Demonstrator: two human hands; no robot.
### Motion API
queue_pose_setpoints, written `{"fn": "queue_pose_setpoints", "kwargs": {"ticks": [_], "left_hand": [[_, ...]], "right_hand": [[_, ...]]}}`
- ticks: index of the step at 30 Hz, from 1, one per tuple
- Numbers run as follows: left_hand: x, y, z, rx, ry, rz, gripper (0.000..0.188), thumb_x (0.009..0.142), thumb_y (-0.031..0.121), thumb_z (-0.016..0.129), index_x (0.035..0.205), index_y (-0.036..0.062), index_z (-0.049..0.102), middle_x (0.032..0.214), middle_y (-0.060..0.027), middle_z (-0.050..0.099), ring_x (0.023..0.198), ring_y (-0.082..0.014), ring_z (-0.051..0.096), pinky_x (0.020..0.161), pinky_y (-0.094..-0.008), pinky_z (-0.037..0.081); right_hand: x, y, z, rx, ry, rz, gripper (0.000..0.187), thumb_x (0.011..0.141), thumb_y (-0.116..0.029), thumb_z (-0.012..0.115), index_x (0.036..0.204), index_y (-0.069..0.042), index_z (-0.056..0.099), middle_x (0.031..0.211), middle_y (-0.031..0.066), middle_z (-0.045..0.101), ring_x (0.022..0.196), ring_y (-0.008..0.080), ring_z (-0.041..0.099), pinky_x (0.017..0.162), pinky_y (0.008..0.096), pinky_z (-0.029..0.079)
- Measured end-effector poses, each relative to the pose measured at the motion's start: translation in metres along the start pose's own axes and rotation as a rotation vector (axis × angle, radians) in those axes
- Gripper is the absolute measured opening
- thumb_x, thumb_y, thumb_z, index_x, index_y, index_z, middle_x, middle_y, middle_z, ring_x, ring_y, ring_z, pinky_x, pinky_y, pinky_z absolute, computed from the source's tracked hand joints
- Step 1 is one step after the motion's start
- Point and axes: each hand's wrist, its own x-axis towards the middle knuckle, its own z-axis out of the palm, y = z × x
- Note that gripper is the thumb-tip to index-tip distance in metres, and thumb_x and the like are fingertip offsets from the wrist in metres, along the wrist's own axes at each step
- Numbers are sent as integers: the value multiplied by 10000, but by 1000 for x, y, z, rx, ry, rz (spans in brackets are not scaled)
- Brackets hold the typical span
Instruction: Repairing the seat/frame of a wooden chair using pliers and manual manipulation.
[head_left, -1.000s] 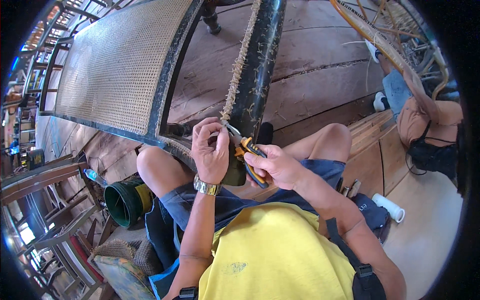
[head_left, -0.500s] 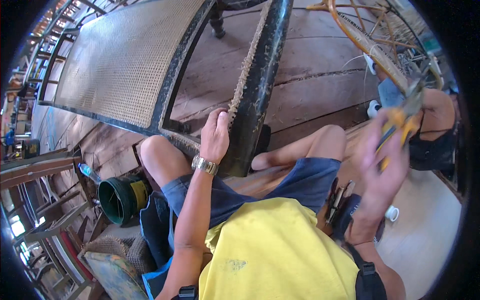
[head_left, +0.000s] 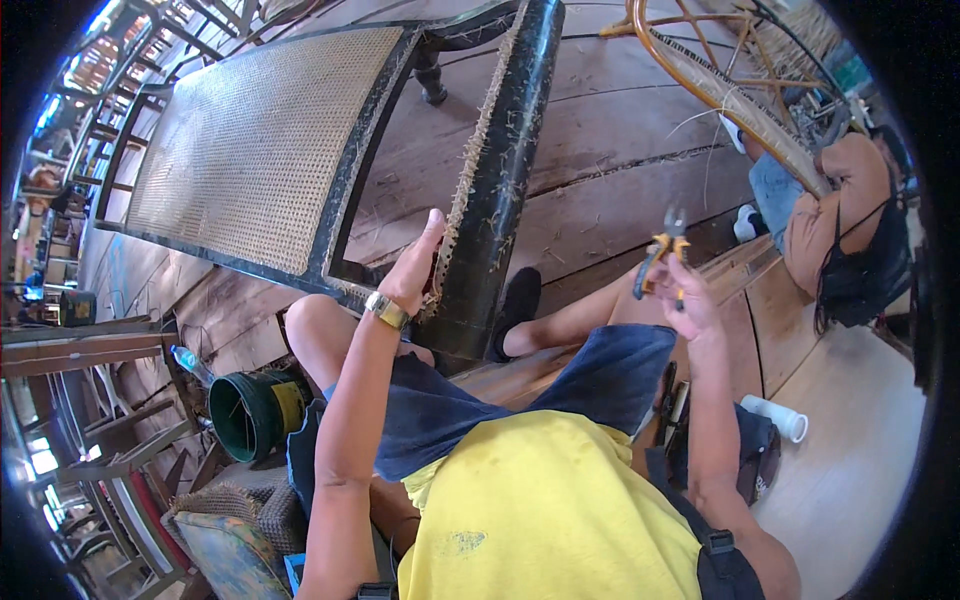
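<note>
Against the inner edge of a dark wooden chair frame point(head_left: 492, 215) lies my left hand point(head_left: 408, 272), its visible digit stretched out and the rest hidden by the rail. Frayed cane ends point(head_left: 470, 170) stick up in a ragged line along that rail, beside an open gap. My right hand point(head_left: 690, 300) is closed round pliers point(head_left: 660, 262) with yellow and black handles, held above my right leg, apart from the frame. The pliers' jaws point away from me. Woven cane point(head_left: 265, 140) fills the frame's other panel on the left.
A dark green bucket point(head_left: 232, 415) stands at the left near a plastic bottle point(head_left: 190, 362). Wooden chair frames point(head_left: 120, 470) are stacked there. At the right, another person point(head_left: 850, 205) sits by a curved rattan piece point(head_left: 720, 95). A white cylinder point(head_left: 778, 418) lies near my right forearm.
My right hand, with the pliers, has come inward to the left. My left hand has shifted left and turned along the rail, a digit now stretched out. The white cylinder shows more fully.
</note>
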Motion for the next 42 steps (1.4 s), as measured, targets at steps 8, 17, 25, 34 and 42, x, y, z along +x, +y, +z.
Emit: {"fn": "queue_pose_setpoints", "kwargs": {"ticks": [8,17,25,34,42], "left_hand": [[44,37,7,-83,237,-185,1008,813,849,451,1367,9,514,1311,-192,586,1206,-292,541,1019,-452,433],[71,-8,-34,-276,49,-186,448,973,424,602,1188,34,647,1093,-136,706,964,-249,681,834,-407,565],[77,-12,-60,-177,-357,-250,371,918,37,626,1287,12,601,1185,-112,693,1053,-237,673,902,-423,556],[77,3,-67,-99,-432,-207,275,890,64,698,1154,10,646,1016,-79,714,963,-231,681,890,-420,545],[66,16,-56,531,-298,-43,292,936,143,643,1187,-4,640,1029,-79,711,897,-190,672,783,-347,555]], "right_hand": [[27,66,-4,69,-198,334,217,1026,-264,514,1075,-58,560,725,32,557,649,169,535,635,321,469],[38,81,-37,69,-18,307,182,1003,-277,577,1046,-101,591,690,20,551,647,189,559,766,392,534],[35,87,-41,146,49,270,286,995,-282,597,1213,-96,600,648,1,510,631,182,532,743,381,510],[51,103,-63,170,108,296,220,914,-287,711,1008,-107,627,646,-6,542,599,139,542,601,322,496],[46,99,-64,84,103,301,230,913,-315,698,995,-113,625,688,10,561,632,205,569,598,322,499]]}}
